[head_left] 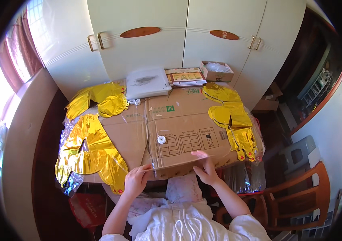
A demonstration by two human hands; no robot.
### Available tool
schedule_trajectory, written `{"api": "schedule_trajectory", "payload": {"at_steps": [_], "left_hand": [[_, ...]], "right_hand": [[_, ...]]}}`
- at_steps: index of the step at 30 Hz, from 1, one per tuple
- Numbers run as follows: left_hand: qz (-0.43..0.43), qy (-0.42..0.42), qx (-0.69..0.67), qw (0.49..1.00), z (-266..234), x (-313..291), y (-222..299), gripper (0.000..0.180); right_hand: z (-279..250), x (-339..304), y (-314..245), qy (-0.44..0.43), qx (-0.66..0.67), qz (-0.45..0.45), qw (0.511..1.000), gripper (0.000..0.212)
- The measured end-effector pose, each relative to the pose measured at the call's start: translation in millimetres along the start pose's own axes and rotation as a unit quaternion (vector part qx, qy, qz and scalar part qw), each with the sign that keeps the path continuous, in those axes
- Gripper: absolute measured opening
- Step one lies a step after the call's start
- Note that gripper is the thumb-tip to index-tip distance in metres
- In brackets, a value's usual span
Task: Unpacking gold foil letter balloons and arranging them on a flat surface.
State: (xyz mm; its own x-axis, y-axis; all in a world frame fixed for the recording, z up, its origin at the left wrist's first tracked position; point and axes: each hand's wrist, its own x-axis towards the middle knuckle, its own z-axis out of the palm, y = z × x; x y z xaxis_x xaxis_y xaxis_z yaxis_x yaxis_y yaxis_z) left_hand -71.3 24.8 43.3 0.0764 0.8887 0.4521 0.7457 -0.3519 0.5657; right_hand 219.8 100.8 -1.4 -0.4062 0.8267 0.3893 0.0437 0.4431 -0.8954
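Observation:
A flattened brown cardboard sheet (179, 116) covers the middle of the table, its front edge bent down towards me. My left hand (136, 180) is at the left end of that front edge, thumb and fingers pinched together; what lies between them is too thin to make out. At the same edge, further right, my right hand (206, 169) has its fingers stretched over the cardboard and the thumb apart below. A small white spool of string or ribbon (161, 139) lies on the cardboard ahead of my hands. Gold foil balloons, uninflated, flank it: one at near left (92, 150), others at right (233, 120).
Another gold foil balloon (96, 98) lies at far left. Along the back stand a translucent white case (148, 82), flat printed packs (186, 76) and a small open box (217, 72). White cabinets (139, 16) rise behind; a wooden chair (299, 197) stands at right.

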Motion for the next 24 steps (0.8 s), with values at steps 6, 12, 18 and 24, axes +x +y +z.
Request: {"api": "schedule_trajectory", "payload": {"at_steps": [6, 12, 18, 24], "left_hand": [[-0.046, -0.029, -0.055, 0.997, -12.7, -1.7, 4.0, 0.020], [0.030, -0.010, -0.064, 0.997, -21.0, -5.4, 10.3, 0.026], [0.046, -0.034, -0.041, 0.998, -29.4, -9.6, 6.6, 0.025], [-0.029, -0.109, -0.214, 0.970, -30.0, -21.1, 9.0, 0.024]], "right_hand": [[4.4, -7.9, -8.9, 0.021, 0.047, 0.005, 0.999, 0.052], [14.3, -10.2, -27.8, 0.079, -0.005, -0.118, 0.990, 0.040], [10.9, -9.5, -39.3, 0.078, 0.059, -0.089, 0.991, 0.017], [15.5, -21.4, -52.0, 0.115, 0.092, 0.038, 0.988, 0.017]]}}
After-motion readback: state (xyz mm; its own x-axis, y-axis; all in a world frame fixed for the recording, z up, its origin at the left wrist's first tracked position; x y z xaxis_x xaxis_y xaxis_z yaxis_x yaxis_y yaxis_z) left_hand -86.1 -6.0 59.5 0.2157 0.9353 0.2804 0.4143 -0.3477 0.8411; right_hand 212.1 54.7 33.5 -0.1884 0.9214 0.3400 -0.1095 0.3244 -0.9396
